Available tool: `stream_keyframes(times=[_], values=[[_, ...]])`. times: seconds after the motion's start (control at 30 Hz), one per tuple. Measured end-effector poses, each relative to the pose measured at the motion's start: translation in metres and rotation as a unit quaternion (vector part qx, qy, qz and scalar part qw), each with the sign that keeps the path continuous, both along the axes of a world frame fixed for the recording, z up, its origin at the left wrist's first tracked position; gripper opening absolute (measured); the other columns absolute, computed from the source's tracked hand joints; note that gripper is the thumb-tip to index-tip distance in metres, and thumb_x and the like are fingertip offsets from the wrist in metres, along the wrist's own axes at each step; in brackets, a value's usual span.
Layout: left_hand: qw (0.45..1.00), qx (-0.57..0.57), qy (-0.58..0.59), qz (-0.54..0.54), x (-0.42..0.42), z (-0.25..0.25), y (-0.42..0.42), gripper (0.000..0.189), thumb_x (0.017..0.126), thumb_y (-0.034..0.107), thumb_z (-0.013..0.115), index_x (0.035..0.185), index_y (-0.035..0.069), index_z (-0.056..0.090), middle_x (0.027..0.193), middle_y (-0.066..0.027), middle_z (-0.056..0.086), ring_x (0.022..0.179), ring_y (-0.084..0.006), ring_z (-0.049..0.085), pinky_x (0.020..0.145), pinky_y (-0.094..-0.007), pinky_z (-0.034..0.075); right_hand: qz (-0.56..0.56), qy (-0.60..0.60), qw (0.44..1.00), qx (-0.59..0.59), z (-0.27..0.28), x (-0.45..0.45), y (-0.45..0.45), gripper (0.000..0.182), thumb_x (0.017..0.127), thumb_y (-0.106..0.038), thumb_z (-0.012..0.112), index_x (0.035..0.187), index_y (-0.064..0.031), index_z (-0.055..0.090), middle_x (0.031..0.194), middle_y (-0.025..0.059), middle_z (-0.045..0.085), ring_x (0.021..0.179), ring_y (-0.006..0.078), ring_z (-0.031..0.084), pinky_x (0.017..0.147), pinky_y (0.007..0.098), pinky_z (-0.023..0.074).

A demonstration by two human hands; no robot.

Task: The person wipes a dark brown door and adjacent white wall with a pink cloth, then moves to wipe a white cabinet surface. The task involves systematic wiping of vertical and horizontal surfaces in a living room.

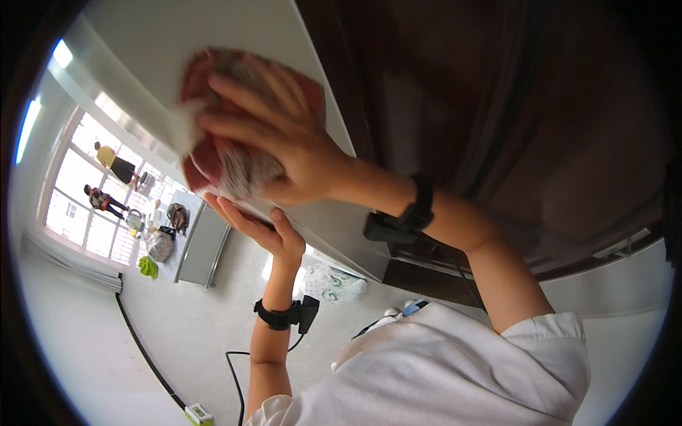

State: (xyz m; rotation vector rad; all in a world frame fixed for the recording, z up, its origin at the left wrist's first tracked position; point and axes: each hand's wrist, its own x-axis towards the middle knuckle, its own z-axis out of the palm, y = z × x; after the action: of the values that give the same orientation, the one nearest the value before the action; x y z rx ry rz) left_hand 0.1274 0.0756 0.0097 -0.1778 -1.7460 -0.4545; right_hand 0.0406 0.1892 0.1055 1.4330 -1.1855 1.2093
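My right hand (298, 144) is spread over a crumpled red and grey cloth (205, 74), pressing it against a pale, smooth panel (144, 32). Motion blurs the fingers and the cloth. The panel borders a dark brown, glossy wooden surface (506, 106). Just below the cloth is my left hand (266, 231), palm up, thumb apart from the fingers. Its fingertips are near the panel's lower edge; whether they touch it I cannot tell. Each forearm wears a black strap with a small device, the left one (287, 314) and the right one (410, 215).
Beyond the panel, a grey counter (202, 245) bears bags and other items, with a bright green bag (148, 267) at its end. A green-printed plastic bag (333, 282) lies on the floor. Two people (114, 162) are near the windows. A black cable (234, 373) hangs by my left arm.
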Motion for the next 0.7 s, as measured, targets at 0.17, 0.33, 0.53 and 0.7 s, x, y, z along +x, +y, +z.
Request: stream_keyframes(times=[0.17,0.33,0.53,0.7], values=[[0.999,0.001,-0.004,0.034,-0.006,0.004,0.006,0.072,0.095,0.044,0.032,0.143,-0.001,0.003,0.150,-0.0196,-0.001,0.139,-0.0345,0.001,0.111,-0.0455,0.005,-0.016,-0.133,0.988,-0.080,-0.012,-0.021,-0.012,0.084,0.059,-0.029,0.074,0.135,-0.0129,0.040,0.147,0.0133,0.024,0.135,0.0383,0.019,0.107,0.0537,0.0157],[0.998,0.005,0.006,0.058,-0.009,0.006,0.008,0.070,0.095,0.044,0.030,0.143,0.000,0.006,0.150,-0.0189,0.005,0.139,-0.0328,0.006,0.110,-0.0459,0.009,-0.055,-0.286,0.954,-0.076,-0.129,-0.030,-0.013,0.074,0.070,-0.025,0.066,0.137,-0.0102,0.038,0.147,0.0150,0.024,0.135,0.0370,0.020,0.105,0.0490,0.0155],[0.999,0.002,0.003,0.052,-0.014,0.005,0.002,0.065,0.095,0.043,0.030,0.141,0.000,0.014,0.147,-0.0165,0.016,0.137,-0.0290,0.016,0.108,-0.0447,0.017,0.032,-0.538,0.839,-0.079,-0.308,0.024,-0.030,0.045,0.087,-0.026,0.050,0.127,-0.0054,0.043,0.139,0.0175,0.033,0.129,0.0340,0.030,0.103,0.0440,0.0250],[0.998,-0.021,-0.031,0.053,-0.009,0.003,-0.008,0.062,0.096,0.040,0.034,0.141,0.000,0.015,0.147,-0.0169,0.018,0.136,-0.0289,0.018,0.108,-0.0447,0.017,0.113,-0.712,0.690,-0.060,-0.345,0.042,-0.030,0.051,0.091,-0.030,0.044,0.133,-0.0042,0.030,0.137,0.0166,0.030,0.128,0.0294,0.029,0.105,0.0408,0.0245]])
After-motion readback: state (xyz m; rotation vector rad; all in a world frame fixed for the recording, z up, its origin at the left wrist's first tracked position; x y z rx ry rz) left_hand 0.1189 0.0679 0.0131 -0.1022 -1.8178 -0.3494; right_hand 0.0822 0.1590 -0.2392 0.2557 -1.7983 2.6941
